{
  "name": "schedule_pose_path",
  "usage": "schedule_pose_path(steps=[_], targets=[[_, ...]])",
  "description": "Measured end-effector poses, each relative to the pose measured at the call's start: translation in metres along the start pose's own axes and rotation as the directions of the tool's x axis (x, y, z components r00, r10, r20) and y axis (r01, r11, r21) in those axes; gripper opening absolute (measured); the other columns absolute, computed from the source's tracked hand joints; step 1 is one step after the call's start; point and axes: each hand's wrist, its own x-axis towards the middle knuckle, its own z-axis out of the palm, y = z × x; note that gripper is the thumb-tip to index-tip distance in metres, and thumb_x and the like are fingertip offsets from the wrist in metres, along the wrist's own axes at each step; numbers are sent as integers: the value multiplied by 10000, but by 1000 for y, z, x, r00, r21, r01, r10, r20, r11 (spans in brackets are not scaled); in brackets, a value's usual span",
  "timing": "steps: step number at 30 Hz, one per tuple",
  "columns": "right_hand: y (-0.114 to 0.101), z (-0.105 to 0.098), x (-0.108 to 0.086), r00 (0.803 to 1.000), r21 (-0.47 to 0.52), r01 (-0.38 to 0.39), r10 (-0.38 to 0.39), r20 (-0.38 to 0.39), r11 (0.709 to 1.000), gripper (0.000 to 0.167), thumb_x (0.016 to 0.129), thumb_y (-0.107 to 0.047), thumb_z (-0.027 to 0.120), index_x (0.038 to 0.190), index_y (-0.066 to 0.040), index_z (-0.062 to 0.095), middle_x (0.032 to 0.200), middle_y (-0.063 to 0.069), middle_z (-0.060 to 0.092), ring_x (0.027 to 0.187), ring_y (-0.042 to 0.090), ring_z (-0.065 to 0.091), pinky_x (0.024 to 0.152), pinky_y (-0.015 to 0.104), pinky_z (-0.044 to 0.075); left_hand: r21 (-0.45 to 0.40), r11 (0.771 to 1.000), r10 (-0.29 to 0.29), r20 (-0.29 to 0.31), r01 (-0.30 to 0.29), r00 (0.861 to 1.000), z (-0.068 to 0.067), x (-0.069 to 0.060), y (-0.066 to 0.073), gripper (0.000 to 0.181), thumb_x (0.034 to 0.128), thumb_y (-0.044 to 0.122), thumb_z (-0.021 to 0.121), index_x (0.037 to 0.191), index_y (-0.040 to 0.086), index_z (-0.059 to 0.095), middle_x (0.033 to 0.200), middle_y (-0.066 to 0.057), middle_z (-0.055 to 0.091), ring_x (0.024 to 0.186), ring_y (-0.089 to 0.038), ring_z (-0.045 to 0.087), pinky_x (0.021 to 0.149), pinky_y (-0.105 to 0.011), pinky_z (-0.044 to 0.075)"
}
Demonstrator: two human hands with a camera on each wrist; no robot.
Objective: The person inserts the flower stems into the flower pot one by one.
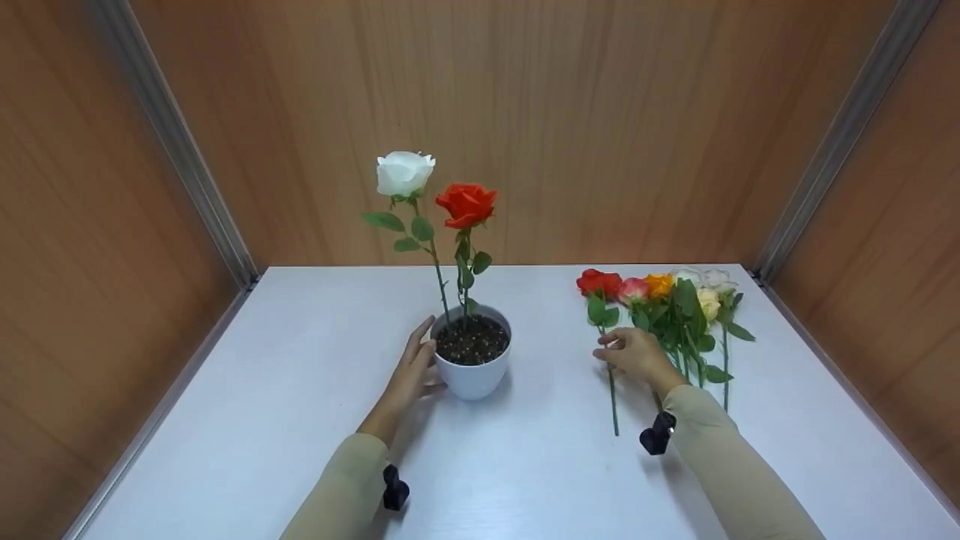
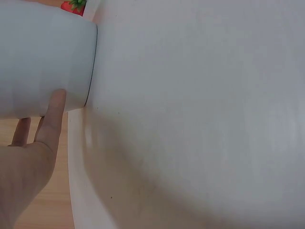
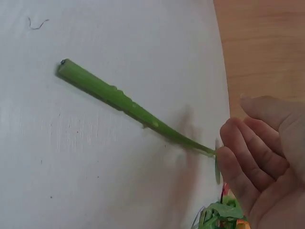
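A white pot (image 1: 472, 377) of dark soil holds an upright white rose (image 1: 405, 175) and a red rose (image 1: 466, 205). Against the pot's left side rests my left hand (image 1: 411, 367), its fingers extended along the wall; the left wrist view shows one fingertip (image 2: 58, 95) low on the pot. To the right, a second red rose (image 1: 599, 283) lies flat with its stem (image 3: 119, 100) toward me. My right hand (image 1: 636, 355) is over that stem, fingers loosely bent at it. The right wrist view shows the thumb (image 3: 267, 109) apart from the fingers.
Several more roses lie bunched right of the red one, among them an orange rose (image 1: 659, 284), a pink rose (image 1: 634, 290) and a pale yellow rose (image 1: 709, 304). Wood-grain panels (image 1: 570, 135) border the white table (image 1: 300, 360) at the back and sides.
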Motion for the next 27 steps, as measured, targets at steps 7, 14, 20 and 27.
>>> schedule_pose_path(steps=[7, 14, 20, 27], targets=[[7, -5, -5, 989, -72, -132, 136, 57, 989, 398, 899, -287, 772, 1170, -17, 658, 867, 100, 639, 709, 216, 612, 647, 298, 559, 6, 1000, 17, 0, -17, 1000, 0, 0, -1, 552, 1088, 423, 316, 1607, 289, 185, 1557, -213, 335, 1388, -475, 375, 954, -620, 497], [14, -3, -9, 976, -80, -192, 199, 89, 978, 521, 839, -326, 823, 1176, 6, 604, 802, 91, 674, 680, 196, 621, 603, 295, 532, -27, 999, 26, 8, -26, 1000, 1, -2, -2, 552, 1092, 401, 322, 1609, 277, 173, 1574, -224, 301, 1387, -478, 374, 955, -632, 490], [18, 0, -8, 973, -2, -204, 202, 113, 979, 428, 867, -200, 786, 1179, 28, 603, 803, 97, 705, 683, 178, 658, 598, 283, 566, -14, 1000, 10, 9, -9, 1000, 0, -1, 0, 562, 1086, 434, 329, 1609, 301, 171, 1581, -208, 305, 1393, -462, 375, 964, -624, 488], [17, 3, -6, 975, 51, -188, 181, 128, 981, 320, 868, -165, 747, 1099, 31, 643, 768, 88, 696, 658, 150, 657, 578, 266, 574, -12, 1000, 15, 8, -15, 1000, 1, -2, 1, 547, 1094, 396, 302, 1611, 277, 168, 1567, -225, 317, 1389, -474, 374, 968, -625, 484]])
